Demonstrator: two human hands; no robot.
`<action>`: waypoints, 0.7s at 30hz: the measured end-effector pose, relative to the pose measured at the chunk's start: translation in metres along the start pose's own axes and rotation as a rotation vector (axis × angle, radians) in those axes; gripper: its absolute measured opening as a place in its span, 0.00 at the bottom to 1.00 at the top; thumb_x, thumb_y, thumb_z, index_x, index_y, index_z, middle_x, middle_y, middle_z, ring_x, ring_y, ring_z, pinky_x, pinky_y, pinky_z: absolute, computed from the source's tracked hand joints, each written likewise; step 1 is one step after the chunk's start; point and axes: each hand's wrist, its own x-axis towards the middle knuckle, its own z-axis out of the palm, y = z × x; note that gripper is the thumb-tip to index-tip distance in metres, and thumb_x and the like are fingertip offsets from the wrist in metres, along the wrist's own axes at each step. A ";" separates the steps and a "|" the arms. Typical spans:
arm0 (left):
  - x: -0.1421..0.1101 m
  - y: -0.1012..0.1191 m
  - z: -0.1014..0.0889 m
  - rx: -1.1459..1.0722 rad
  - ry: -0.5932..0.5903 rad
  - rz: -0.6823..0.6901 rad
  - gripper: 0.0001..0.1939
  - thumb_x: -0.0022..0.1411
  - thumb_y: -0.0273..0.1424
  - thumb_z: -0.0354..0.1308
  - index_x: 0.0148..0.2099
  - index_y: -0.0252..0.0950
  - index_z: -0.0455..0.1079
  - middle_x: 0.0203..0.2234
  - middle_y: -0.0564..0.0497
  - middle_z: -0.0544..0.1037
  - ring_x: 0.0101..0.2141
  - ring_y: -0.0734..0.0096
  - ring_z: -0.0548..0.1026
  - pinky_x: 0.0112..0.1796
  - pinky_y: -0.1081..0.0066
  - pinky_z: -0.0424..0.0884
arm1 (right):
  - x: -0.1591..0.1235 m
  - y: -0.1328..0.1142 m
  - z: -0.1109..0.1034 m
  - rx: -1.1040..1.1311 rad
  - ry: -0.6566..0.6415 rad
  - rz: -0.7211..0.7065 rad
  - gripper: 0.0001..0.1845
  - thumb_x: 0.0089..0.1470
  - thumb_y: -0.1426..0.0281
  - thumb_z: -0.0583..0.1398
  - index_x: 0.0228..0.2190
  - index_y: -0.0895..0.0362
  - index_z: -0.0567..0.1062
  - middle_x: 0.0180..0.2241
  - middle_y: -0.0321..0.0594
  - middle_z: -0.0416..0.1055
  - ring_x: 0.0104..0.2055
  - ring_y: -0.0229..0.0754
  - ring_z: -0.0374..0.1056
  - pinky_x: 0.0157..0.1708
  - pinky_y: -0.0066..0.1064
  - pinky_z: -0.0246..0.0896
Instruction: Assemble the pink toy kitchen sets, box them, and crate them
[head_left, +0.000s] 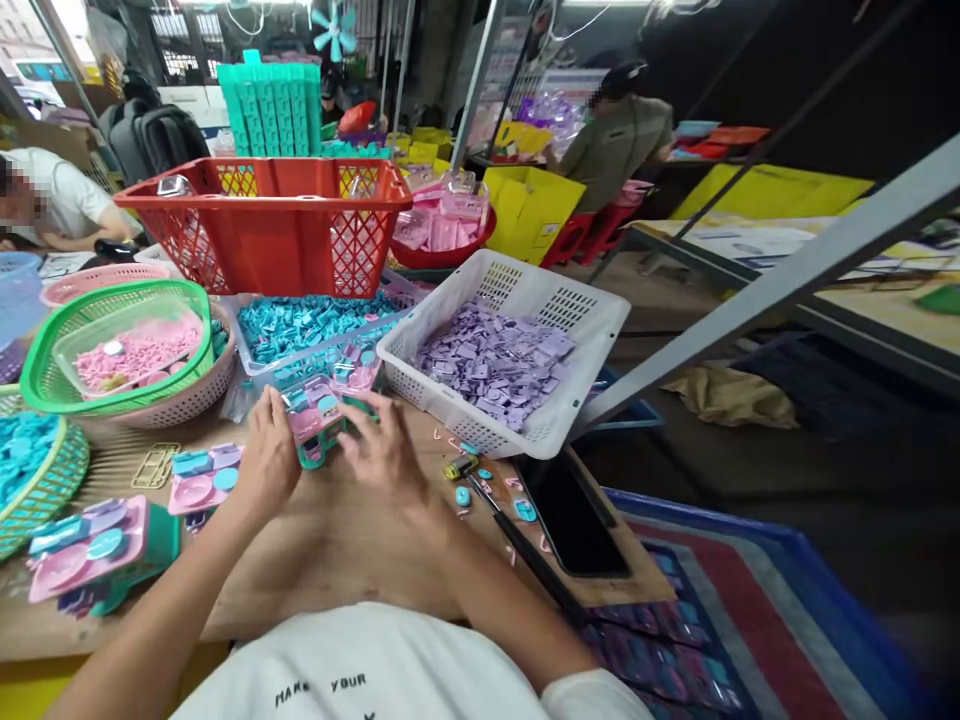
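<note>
A pink-topped plastic toy (324, 402) with blue and purple parts and a green base sits between my hands over the wooden table. My left hand (271, 447) grips its left side, fingers closed along the edge. My right hand (386, 455) is at its right side with the fingers spread; whether the fingertips press on it I cannot tell. Just behind stands another pink and blue toy (356, 367), partly hidden. To the left of my left forearm are two similar assembled toys, one nearer (124, 550) and one farther (201, 482).
A white basket (394, 362) of purple pieces stands at right, below a red crate (262, 235). Blue pieces (307, 328) fill a bin behind; a green basket (37, 375) is left. A hammer (499, 515), small parts and a phone (574, 515) lie right. A metal post (750, 310) slants nearby.
</note>
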 end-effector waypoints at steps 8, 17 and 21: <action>0.014 -0.037 -0.075 0.298 -0.279 -0.009 0.32 0.68 0.38 0.44 0.67 0.24 0.61 0.58 0.30 0.72 0.55 0.41 0.71 0.55 0.50 0.69 | 0.079 0.094 -0.102 -0.511 -0.499 0.501 0.25 0.55 0.79 0.58 0.53 0.57 0.79 0.56 0.54 0.74 0.60 0.58 0.64 0.58 0.48 0.63; -0.003 -0.053 -0.079 0.302 -0.549 -0.036 0.32 0.70 0.42 0.35 0.59 0.27 0.70 0.49 0.35 0.81 0.48 0.48 0.79 0.48 0.59 0.72 | 0.079 0.083 -0.135 -0.352 -0.260 0.557 0.13 0.65 0.64 0.56 0.41 0.57 0.79 0.43 0.47 0.79 0.47 0.47 0.74 0.50 0.37 0.66; -0.011 -0.029 -0.065 0.214 -0.468 -0.043 0.32 0.70 0.42 0.37 0.60 0.28 0.70 0.46 0.34 0.81 0.47 0.48 0.79 0.47 0.58 0.72 | 0.024 0.051 -0.137 0.399 0.055 0.462 0.22 0.64 0.48 0.53 0.34 0.54 0.70 0.33 0.40 0.75 0.36 0.42 0.74 0.42 0.36 0.72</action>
